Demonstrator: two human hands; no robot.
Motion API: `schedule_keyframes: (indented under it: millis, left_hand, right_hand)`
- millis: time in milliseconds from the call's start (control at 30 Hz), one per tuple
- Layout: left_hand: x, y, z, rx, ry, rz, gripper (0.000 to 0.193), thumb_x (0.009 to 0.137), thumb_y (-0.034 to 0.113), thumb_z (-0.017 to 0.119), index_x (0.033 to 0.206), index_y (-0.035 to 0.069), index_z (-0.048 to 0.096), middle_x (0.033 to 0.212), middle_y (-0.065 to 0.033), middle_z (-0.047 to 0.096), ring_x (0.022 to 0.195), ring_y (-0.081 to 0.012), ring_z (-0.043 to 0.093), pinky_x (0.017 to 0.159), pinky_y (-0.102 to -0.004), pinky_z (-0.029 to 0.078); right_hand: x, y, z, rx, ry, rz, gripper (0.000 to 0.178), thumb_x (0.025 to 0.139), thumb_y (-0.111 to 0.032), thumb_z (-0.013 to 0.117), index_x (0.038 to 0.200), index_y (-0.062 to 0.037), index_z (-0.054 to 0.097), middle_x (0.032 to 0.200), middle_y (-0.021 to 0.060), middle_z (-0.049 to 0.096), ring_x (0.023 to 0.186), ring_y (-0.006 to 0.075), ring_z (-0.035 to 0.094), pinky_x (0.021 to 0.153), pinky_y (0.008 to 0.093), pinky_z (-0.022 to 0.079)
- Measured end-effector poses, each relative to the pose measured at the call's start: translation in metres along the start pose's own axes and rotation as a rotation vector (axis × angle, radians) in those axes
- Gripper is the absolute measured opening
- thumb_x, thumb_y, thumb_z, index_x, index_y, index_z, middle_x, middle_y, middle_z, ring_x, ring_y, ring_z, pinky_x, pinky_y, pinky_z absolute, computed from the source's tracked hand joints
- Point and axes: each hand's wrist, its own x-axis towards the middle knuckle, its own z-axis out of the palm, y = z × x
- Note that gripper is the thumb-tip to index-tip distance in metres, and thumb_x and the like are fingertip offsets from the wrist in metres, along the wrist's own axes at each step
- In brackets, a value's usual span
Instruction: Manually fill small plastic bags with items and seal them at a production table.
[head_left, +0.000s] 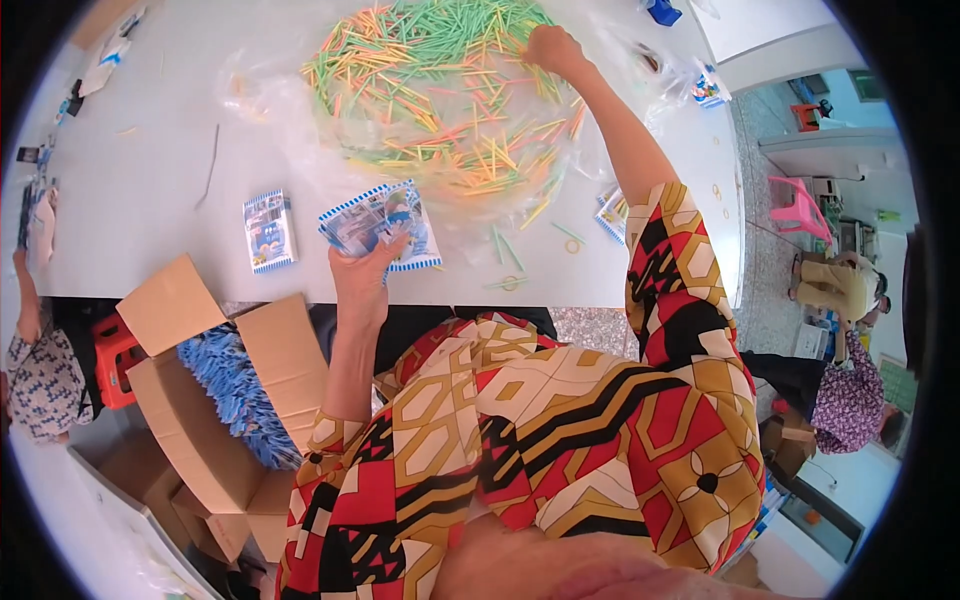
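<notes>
My left hand [362, 268] is closed around a few flat blue-and-white packets [412, 225], fanned out above the table's near edge. At the far side of a big heap of thin coloured sticks [440, 50], my right hand [553, 50] has its fingers curled down at the sticks, and a few yellow-green ones show by its fingertips. Green, yellow and pink-orange sticks make up the heap, which lies on clear plastic sheeting [270, 85]. Another blue-and-white packet [269, 232] lies flat to the left of my left hand.
Below the table's left edge stands an open cardboard box [190, 425] filled with blue packets [240, 390]. Loose sticks [510, 250] and rubber bands [573, 246] lie near the front edge. More packets [612, 215] sit by my right forearm. Other people [850, 400] are at both sides.
</notes>
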Motion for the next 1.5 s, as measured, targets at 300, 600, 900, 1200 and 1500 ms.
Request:
schedule_keyframes:
  millis: [300, 600, 900, 1200, 1500]
  left_hand:
    - [-0.001, -0.003, 0.002, -0.028, -0.019, 0.002, 0.036, 0.071, -0.009, 0.065, 0.105, 0.000, 0.057, 0.099, -0.0063, 0.062, 0.087, -0.0130, 0.059, 0.077, -0.0276, 0.048]
    - [-0.005, -0.003, 0.005, -0.012, -0.013, -0.009, 0.035, 0.072, -0.009, 0.065, 0.104, 0.000, 0.057, 0.097, -0.0062, 0.062, 0.086, -0.0127, 0.059, 0.077, -0.0274, 0.049]
    - [-0.002, -0.007, 0.010, 0.029, -0.033, -0.038, 0.035, 0.072, -0.009, 0.065, 0.104, 0.000, 0.057, 0.097, -0.0060, 0.062, 0.086, -0.0126, 0.059, 0.078, -0.0278, 0.048]
    - [0.003, -0.005, 0.011, 0.102, 0.028, -0.031, 0.035, 0.072, -0.009, 0.063, 0.106, -0.004, 0.053, 0.102, -0.0107, 0.060, 0.091, -0.0153, 0.058, 0.083, -0.0304, 0.048]
    - [0.014, -0.004, 0.019, 0.161, -0.054, 0.031, 0.028, 0.076, 0.000, 0.067, 0.101, -0.007, 0.056, 0.094, -0.0101, 0.062, 0.082, -0.0141, 0.060, 0.074, -0.0284, 0.052]
  right_hand:
    - [0.023, 0.002, 0.009, -0.125, -0.094, -0.085, 0.029, 0.067, -0.021, 0.062, 0.085, 0.0016, 0.059, 0.089, 0.0222, 0.062, 0.086, 0.0356, 0.061, 0.073, 0.0422, 0.050]
    - [0.004, -0.010, 0.003, 0.068, 0.003, -0.017, 0.023, 0.067, -0.019, 0.063, 0.075, 0.0009, 0.057, 0.078, 0.0187, 0.063, 0.073, 0.0301, 0.063, 0.065, 0.0381, 0.051]
    - [-0.044, 0.011, 0.002, 0.739, 0.015, 0.140, 0.022, 0.076, -0.023, 0.065, 0.082, -0.0023, 0.064, 0.066, 0.0028, 0.061, 0.059, 0.0083, 0.060, 0.056, 0.0235, 0.050]
    - [-0.082, -0.008, 0.013, 0.920, 0.073, 0.034, 0.019, 0.079, -0.021, 0.062, 0.082, -0.0020, 0.062, 0.066, 0.0011, 0.058, 0.057, 0.0077, 0.053, 0.054, 0.0234, 0.043]
    - [-0.105, -0.054, -0.012, 1.030, 0.057, -0.120, 0.011, 0.079, -0.010, 0.064, 0.082, 0.0004, 0.061, 0.073, 0.0040, 0.059, 0.059, 0.0108, 0.054, 0.054, 0.0237, 0.044]
